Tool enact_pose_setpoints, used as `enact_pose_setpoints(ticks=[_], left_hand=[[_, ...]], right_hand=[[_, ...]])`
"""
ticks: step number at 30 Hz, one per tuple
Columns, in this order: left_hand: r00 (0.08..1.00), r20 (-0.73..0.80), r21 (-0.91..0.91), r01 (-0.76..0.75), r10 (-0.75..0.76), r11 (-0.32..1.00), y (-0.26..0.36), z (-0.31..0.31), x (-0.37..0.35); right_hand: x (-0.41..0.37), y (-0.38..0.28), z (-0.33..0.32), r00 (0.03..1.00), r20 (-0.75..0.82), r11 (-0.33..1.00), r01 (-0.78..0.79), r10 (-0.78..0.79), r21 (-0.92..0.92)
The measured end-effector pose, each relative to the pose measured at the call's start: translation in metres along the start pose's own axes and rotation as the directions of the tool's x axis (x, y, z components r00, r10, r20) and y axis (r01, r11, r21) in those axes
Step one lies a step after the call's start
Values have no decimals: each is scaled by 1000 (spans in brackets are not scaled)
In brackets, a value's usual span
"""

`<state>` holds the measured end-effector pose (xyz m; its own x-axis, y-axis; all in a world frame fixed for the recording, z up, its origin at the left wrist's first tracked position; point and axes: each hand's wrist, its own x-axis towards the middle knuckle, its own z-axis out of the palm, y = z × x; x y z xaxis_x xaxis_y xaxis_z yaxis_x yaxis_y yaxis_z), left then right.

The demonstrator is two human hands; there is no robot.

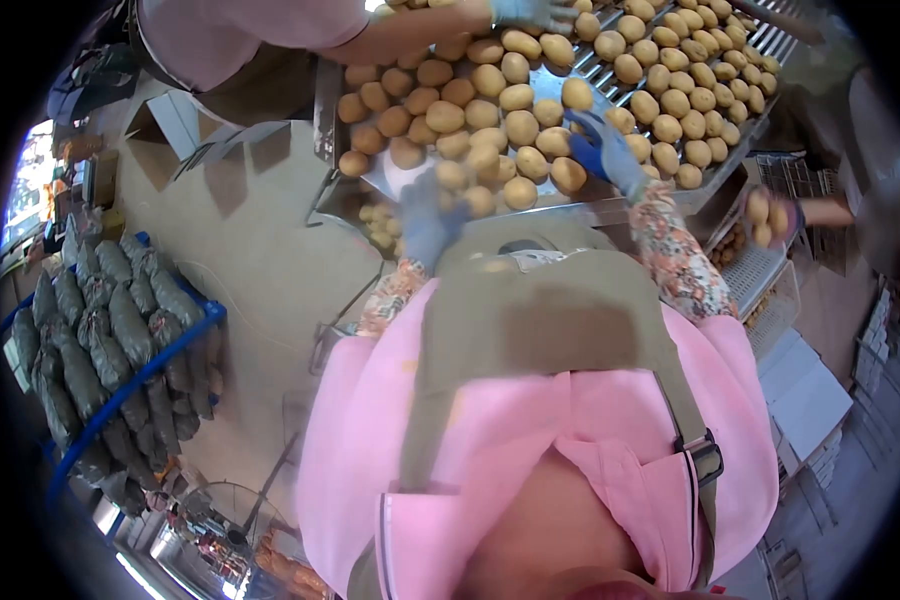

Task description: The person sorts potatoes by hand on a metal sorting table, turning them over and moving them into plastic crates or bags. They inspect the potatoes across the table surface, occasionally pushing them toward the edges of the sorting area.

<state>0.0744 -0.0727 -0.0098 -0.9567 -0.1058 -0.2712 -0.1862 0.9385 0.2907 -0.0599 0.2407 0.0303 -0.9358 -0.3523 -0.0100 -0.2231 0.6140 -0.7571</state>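
Note:
Many potatoes [520, 127] lie spread over a metal sorting table [570, 212]. My left hand [428, 218], in a grey-blue glove, is at the table's near left edge beside several potatoes; motion blurs its fingers, so what it holds, if anything, cannot be made out. Gloved in blue and grey, my right hand [608, 150] rests among the potatoes near the metal rollers [610, 85], its fingers stretched out and apart. Flowered sleeves cover both of my forearms. Below my left hand's side of the table, more small potatoes [380, 225] show in a container.
Across the table at the upper left, a co-worker's gloved hand [535, 12] reaches over potatoes. Another person's hand [775, 218] at the right holds several potatoes. A blue-framed cart [135, 385] bears filled bags at the left. Cardboard boxes [185, 125] stand on the floor.

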Motion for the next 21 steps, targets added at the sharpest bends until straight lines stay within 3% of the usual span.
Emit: enact_pose_setpoints(ticks=[1, 2, 3, 4, 5, 6, 7, 9, 10, 12, 13, 15, 16, 17, 19, 20, 21], left_hand=[[998, -70, 7, -2, 2, 1000, -22, 8, -4], [998, -67, 6, 12, -12, 1000, -35, 6, -10], [997, -31, -116, 67, -71, 991, -46, 3, -16], [992, 10, -234, 122, -123, 965, -57, 0, -19], [992, 11, -234, 126, -127, 964, -76, 9, -22], [980, -160, -118, 98, -116, 988, -98, 26, -28], [943, -324, 3, 87, -81, 996, -109, 37, -32], [949, -287, 50, 153, -132, 987, -88, -1, -19], [938, -340, 49, 90, -68, 995, -86, -8, -1], [918, -396, 69, -7, 33, 998, -71, -23, 45], [916, -396, 84, -37, 68, 996, -56, -29, 69], [909, -404, -170, -184, 102, 968, -15, -43, 108], [908, -408, -169, -182, 100, 969, 6, -48, 118], [970, -236, -136, -90, 56, 987, 29, -52, 127], [990, 120, -33, 72, -67, 997, 66, -53, 136], [990, 125, 76, 54, -64, 996, 70, -39, 133], [990, 127, 67, 58, -66, 996, 64, -24, 124]], right_hand=[[-16, 20, -4, 988, 105, 979, -89, 110, -185], [-33, 39, -5, 973, 214, 957, -20, 85, -289], [-45, 48, -5, 945, 319, 922, 60, 71, -382], [-52, 37, -1, 946, 307, 898, 40, 107, -438], [-56, 17, 6, 946, 291, 869, 20, 144, -494], [-49, -15, 2, 892, 367, 862, -49, 266, -505], [-44, -30, 9, 877, 389, 840, -30, 283, -542], [-30, -26, 33, 817, 463, 933, -243, 344, -265], [-22, -14, 49, 814, 468, 934, -244, 343, -260], [-10, 11, 75, 741, 648, 917, -362, 176, 165], [-9, 4, 81, 739, 652, 919, -359, 172, 164], [-6, -29, 103, 789, 595, 984, -65, 153, -167], [4, -100, 72, 743, 526, 898, -239, 414, -369], [1, -88, 75, 744, 525, 898, -237, 413, -370], [-13, -48, 80, 832, 554, 994, -71, 12, 84], [-12, -61, 58, 817, 569, 995, -94, 95, -30], [-18, -54, 50, 813, 574, 995, -94, 99, -38]])
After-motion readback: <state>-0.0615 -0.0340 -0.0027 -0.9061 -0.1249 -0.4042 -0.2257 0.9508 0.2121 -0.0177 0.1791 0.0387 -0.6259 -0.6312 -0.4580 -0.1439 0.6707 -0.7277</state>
